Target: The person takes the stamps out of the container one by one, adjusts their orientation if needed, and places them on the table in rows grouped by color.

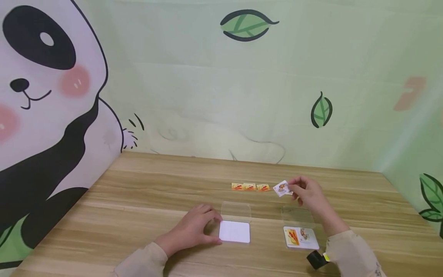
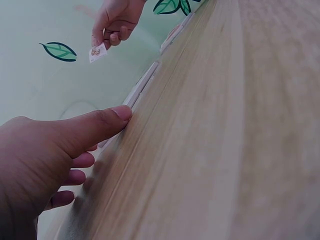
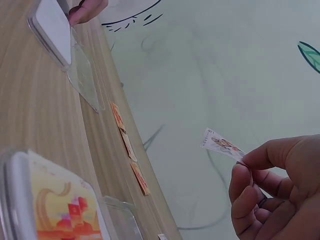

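Between thumb and fingertips my right hand point(image 1: 306, 190) pinches a small white picture card point(image 1: 282, 188), raised above the table. In the right wrist view this card point(image 3: 222, 144) shows a printed figure and tiny lettering. Three small yellow-orange picture cards point(image 1: 249, 187) lie in a row left of it. My left hand point(image 1: 195, 227) holds the left end of a flat white box point(image 1: 234, 231), thumb at the near corner and forefinger at the far one. That box's clear lid point(image 1: 236, 210) lies opened back behind it.
Toward the right, a second flat box point(image 1: 310, 241) bears a yellow-orange picture and a figure picture, with its clear lid point(image 1: 298, 217) folded back. A black object point(image 1: 316, 259) sits by the right sleeve. Behind the wooden table point(image 1: 138, 192) hangs a printed backdrop point(image 1: 194, 96).
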Demonstrator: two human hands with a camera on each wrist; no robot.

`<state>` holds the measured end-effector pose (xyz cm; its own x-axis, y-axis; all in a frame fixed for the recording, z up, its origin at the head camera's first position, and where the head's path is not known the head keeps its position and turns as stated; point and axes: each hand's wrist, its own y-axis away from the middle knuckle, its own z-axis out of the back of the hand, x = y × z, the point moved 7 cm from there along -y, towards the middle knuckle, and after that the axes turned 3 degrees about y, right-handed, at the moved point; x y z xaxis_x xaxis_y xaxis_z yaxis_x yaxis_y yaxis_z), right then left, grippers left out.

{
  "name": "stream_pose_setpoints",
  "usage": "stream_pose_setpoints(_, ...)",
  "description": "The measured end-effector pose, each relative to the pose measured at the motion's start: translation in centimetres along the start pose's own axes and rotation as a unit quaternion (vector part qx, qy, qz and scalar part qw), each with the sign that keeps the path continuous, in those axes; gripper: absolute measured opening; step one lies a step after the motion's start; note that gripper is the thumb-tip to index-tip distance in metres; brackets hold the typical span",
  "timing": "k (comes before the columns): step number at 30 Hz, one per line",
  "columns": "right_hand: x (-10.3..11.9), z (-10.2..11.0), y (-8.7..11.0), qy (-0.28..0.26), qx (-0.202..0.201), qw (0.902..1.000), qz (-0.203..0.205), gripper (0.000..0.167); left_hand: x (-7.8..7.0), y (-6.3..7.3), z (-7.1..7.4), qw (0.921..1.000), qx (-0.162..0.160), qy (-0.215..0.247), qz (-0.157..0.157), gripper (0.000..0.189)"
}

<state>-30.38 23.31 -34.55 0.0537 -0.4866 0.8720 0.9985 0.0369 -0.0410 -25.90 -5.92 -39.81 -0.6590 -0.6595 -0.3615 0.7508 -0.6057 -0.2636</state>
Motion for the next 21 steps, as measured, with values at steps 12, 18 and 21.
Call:
stream_pose_setpoints(12,-0.6,1.2,-0.5,0.031,-0.018,0.9987,-0.036,0.023,0.1,0.0,-0.1,1.0,-0.003,0.0,-0.005,0.046)
stream_pose_setpoints(18,-1.2,2.3,-0.7,0.037,-0.04,0.9974,-0.046,0.026,0.1,0.0,-0.1,1.0,-0.003,0.002,-0.005,0.046)
stream_pose_setpoints(21,-1.7,2.7,-0.8,0.033,-0.046,0.9972,-0.049,0.026,0.1,0.0,0.0,1.0,-0.004,0.003,-0.005,0.046)
